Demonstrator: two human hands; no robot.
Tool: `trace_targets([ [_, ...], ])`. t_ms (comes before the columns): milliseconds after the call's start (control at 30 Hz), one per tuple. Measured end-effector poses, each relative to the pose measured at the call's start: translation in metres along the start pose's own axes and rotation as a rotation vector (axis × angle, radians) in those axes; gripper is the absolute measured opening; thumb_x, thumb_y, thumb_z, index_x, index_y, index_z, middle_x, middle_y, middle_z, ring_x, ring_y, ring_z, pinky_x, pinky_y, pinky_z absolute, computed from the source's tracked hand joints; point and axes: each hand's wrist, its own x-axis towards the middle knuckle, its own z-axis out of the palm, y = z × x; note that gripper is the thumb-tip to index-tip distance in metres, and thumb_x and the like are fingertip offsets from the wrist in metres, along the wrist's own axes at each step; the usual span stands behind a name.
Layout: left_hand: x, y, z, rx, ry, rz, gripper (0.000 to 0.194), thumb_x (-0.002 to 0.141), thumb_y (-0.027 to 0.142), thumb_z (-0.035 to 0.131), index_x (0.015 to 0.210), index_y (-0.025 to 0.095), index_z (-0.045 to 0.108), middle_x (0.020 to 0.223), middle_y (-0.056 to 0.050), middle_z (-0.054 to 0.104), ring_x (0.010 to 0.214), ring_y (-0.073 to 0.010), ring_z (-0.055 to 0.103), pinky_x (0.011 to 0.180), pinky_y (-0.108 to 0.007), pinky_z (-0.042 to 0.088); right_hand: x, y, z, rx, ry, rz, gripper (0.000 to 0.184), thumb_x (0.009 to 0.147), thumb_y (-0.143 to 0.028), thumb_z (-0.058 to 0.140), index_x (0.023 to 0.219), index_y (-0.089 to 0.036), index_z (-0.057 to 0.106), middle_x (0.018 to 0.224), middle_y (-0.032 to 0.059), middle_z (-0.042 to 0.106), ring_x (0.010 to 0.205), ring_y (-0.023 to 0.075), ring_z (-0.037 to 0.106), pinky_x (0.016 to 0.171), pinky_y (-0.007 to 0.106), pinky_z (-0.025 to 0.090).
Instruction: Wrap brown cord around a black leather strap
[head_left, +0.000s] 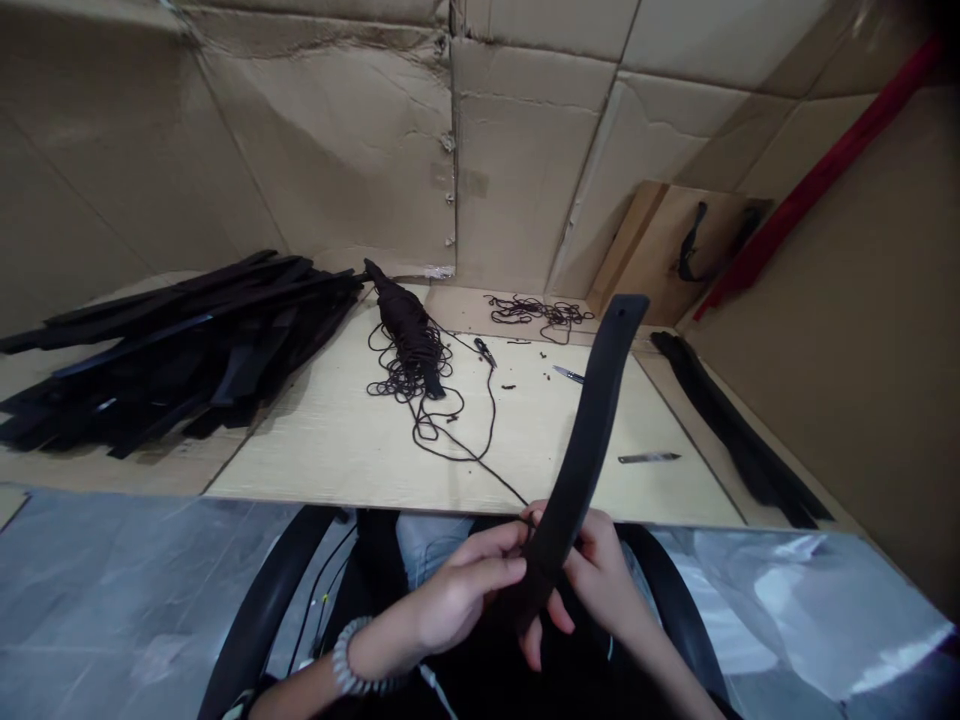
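Observation:
A long, slightly curved black strip (pixel 589 440) with a small hole near its upper end stands tilted up in front of me. My left hand (pixel 461 595) is closed around its lower part, thumb on the near side. Partly hidden behind the strip, my right hand (pixel 604 575) has its fingers curled, with fingertips at the dark cord (pixel 499 480). This cord runs over the table edge to my fingers from a wound bundle of cord (pixel 409 335). The strip hides exactly how the cord lies between the fingers.
A heap of black strips (pixel 202 345) lies at the left. Small snips (pixel 485 351), a pen-like tool (pixel 568 374), a thin blade (pixel 649 458) and loose cord pieces (pixel 540 313) are on the table (pixel 315 440). More black strips (pixel 735 425) lie right. Cardboard walls (pixel 337 150) rise behind.

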Motion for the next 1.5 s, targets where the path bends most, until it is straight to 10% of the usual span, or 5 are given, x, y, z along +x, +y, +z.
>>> trace_targets([
  [600, -0.002, -0.004, -0.005, 0.151, 0.040, 0.069, 0.034, 0.092, 0.044, 0.063, 0.101, 0.013, 0.052, 0.070, -0.005, 0.067, 0.045, -0.0083, 0.057, 0.043, -0.015, 0.042, 0.009, -0.005, -0.005, 0.274, 0.076, 0.138, 0.048, 0.093, -0.053, 0.059, 0.087, -0.008, 0.072, 0.080, 0.0073, 0.064, 0.073, 0.0064, 0.059, 0.067, 0.010, 0.048],
  [833, -0.002, 0.000, 0.003, 0.245, 0.307, -0.030, 0.055, 0.090, 0.070, 0.047, 0.092, 0.015, 0.050, 0.045, 0.002, 0.052, 0.030, -0.0073, 0.038, 0.029, -0.014, 0.027, 0.008, -0.002, -0.011, 0.111, -0.009, 0.104, 0.049, 0.094, -0.053, 0.055, 0.086, -0.008, 0.071, 0.090, 0.0089, 0.066, 0.083, 0.0097, 0.065, 0.077, 0.013, 0.052],
  [1033, -0.004, 0.042, 0.009, 0.508, 0.521, 0.050, 0.066, 0.093, 0.067, 0.042, 0.132, 0.013, 0.047, 0.044, 0.009, 0.040, 0.034, -0.0070, 0.028, 0.031, -0.013, 0.023, 0.007, -0.005, -0.039, -0.058, -0.083, 0.038, 0.046, 0.099, -0.048, 0.050, 0.086, -0.009, 0.071, 0.083, 0.0056, 0.065, 0.077, 0.0059, 0.063, 0.070, 0.008, 0.048],
  [1367, -0.043, 0.175, -0.002, 1.993, 1.036, 0.166, 0.055, 0.094, 0.063, 0.043, 0.121, 0.020, 0.065, 0.062, -0.001, 0.057, 0.055, -0.0156, 0.052, 0.053, -0.024, 0.033, 0.020, -0.054, -0.100, -0.484, -0.050, -0.550, 0.014, 0.099, -0.018, 0.055, 0.092, -0.015, 0.067, 0.088, 0.0008, 0.066, 0.079, 0.0043, 0.064, 0.068, 0.010, 0.049],
  [1500, -0.049, 0.196, -0.004, 2.413, 0.805, 0.036, 0.055, 0.099, 0.062, 0.034, 0.132, 0.028, 0.062, 0.062, -0.003, 0.059, 0.054, -0.0192, 0.053, 0.053, -0.027, 0.026, 0.025, -0.088, -0.109, -0.647, 0.014, -0.739, 0.013, 0.098, -0.021, 0.056, 0.094, -0.014, 0.067, 0.085, 0.0040, 0.064, 0.073, 0.0067, 0.061, 0.066, 0.016, 0.048],
])
